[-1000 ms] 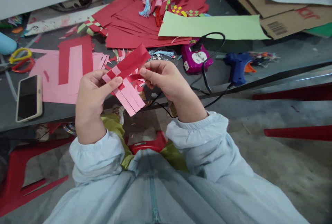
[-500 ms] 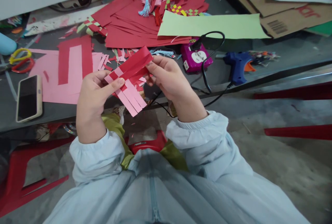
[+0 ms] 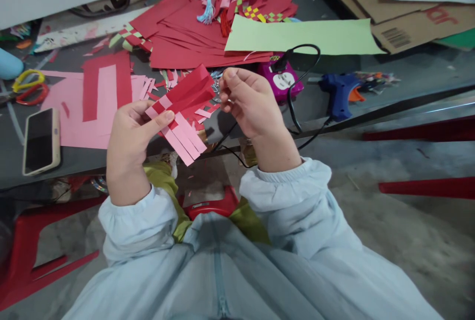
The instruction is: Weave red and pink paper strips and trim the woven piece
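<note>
My left hand (image 3: 133,137) grips a piece of woven paper strips (image 3: 185,134), thumb on top and fingers underneath. Its red strips (image 3: 195,87) stretch up to the right, and slit pink strips hang toward the lower right. A small checkered patch shows by the thumb. My right hand (image 3: 248,97) is just right of the paper, apart from it, with thumb and fingertips drawn together and nothing visible between them. Below both hands, small pink and red paper scraps (image 3: 204,114) lie on the table.
Scissors (image 3: 31,85), a phone (image 3: 41,139) and pink paper sheets (image 3: 70,129) lie at left. Stacked red paper (image 3: 178,38) and a light green sheet (image 3: 304,35) are at the back. A purple power socket (image 3: 276,80) and a corded blue glue gun (image 3: 339,95) sit at right.
My right hand has let go of the red strip ends and moved slightly right and up. The woven paper has shifted a little left, still in my left hand.
</note>
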Demonstrator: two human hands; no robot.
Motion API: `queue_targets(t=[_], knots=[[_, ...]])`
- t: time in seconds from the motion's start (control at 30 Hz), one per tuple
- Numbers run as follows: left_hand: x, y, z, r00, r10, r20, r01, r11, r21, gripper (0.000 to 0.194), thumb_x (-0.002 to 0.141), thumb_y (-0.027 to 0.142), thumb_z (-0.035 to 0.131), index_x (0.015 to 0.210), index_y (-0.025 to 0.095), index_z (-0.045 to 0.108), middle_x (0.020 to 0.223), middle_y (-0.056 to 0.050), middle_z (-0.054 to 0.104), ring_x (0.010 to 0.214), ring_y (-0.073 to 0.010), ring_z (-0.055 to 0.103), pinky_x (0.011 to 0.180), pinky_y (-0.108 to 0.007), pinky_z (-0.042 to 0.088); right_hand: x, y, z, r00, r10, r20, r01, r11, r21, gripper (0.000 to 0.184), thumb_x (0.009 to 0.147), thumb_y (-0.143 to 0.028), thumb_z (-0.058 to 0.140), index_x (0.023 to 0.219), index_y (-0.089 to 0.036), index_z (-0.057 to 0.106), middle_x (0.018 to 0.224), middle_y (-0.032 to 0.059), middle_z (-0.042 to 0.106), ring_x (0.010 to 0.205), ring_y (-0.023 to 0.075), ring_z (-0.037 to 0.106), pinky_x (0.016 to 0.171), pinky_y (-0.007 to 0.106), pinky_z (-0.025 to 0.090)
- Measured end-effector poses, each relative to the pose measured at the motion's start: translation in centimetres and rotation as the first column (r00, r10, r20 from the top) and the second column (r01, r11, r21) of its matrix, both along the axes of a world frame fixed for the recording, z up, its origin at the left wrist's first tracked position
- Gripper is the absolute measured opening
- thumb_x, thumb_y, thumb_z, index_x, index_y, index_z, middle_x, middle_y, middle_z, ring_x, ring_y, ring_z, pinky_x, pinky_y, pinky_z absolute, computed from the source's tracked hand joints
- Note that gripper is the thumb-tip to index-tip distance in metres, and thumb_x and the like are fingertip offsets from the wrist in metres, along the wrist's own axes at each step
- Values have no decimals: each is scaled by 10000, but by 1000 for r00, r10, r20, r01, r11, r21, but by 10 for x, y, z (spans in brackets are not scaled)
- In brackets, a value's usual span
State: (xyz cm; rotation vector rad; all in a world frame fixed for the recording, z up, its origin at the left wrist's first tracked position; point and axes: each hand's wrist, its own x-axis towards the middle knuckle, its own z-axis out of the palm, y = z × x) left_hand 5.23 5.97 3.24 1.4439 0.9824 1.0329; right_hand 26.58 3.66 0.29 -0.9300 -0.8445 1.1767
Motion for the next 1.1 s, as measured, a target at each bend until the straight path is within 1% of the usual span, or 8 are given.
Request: queue_targets(t=[0.17, 0.33, 0.5, 0.63, 0.77, 0.9, 1.03, 1.1], knots=[[-1, -1, 0, 1000, 14, 18, -14, 1000, -11, 132, 678, 271, 876, 722, 254, 752, 726, 58, 738, 637, -100, 646, 652, -267, 568, 6, 0, 1, 998, -64, -26, 63, 998, -26, 355, 797, -522, 724, 729, -210, 569, 734, -34, 556, 581, 43, 520, 449, 167, 398], [-4, 0, -2, 998, 60, -7, -60, 998, -4, 157, 662, 281, 885, 724, 262, 742, 746, 54, 742, 647, -119, 647, 658, -308, 563, 10, 0, 1, 995, -96, -17, 95, 995, -33, 309, 797, -487, 731, 769, -213, 592, 739, -34, 598, 650, 57, 608, 486, 156, 459], [-5, 1, -1, 999, 53, 2, -53, 999, 4, 150, 661, 263, 884, 681, 234, 738, 670, 52, 705, 585, -85, 601, 581, -251, 509, 8, -6, 5, 995, -94, 18, 93, 996, 16, 290, 721, -406, 819, 743, -197, 619, 716, -28, 641, 657, 67, 640, 559, 179, 527], [-4, 2, 1, 997, 72, 27, -72, 997, -2, 154, 635, 254, 891, 669, 213, 747, 613, 49, 681, 526, -64, 560, 553, -221, 498, 4, -13, 10, 996, -31, 82, 28, 999, 41, 306, 623, -320, 883, 685, -197, 609, 653, -42, 647, 590, 73, 625, 576, 211, 553], [-6, 3, 0, 996, 93, 13, -93, 996, 0, 152, 636, 238, 879, 658, 196, 735, 623, 41, 692, 552, -72, 583, 561, -212, 498, -3, -25, 16, 976, 140, 169, -137, 990, -29, 270, 600, -252, 869, 653, -184, 612, 636, -24, 665, 572, 101, 633, 550, 237, 541], [-5, 5, -2, 990, 141, -18, -141, 990, 15, 203, 611, 278, 887, 647, 175, 716, 651, 17, 699, 578, -95, 599, 551, -229, 492, -18, -41, 17, 882, 354, 312, -332, 935, -123, 222, 602, -209, 848, 648, -159, 636, 610, -12, 659, 544, 90, 590, 508, 216, 459], [-2, 7, -3, 980, 198, -30, -198, 980, 17, 240, 593, 291, 884, 655, 157, 695, 641, 16, 664, 560, -89, 584, 548, -224, 501, -32, -55, 16, 762, 447, 469, -424, 891, -161, 211, 630, -215, 841, 705, -158, 652, 617, -36, 637, 572, 79, 566, 550, 205, 422], [-1, 8, -4, 977, 212, -17, -212, 977, 4, 241, 596, 289, 873, 635, 158, 675, 621, 23, 646, 550, -84, 581, 539, -215, 507, -35, -58, 18, 656, 448, 607, -425, 884, -193, 202, 699, -287, 816, 692, -159, 660, 592, -40, 616, 555, 70, 529, 563, 213, 381]])
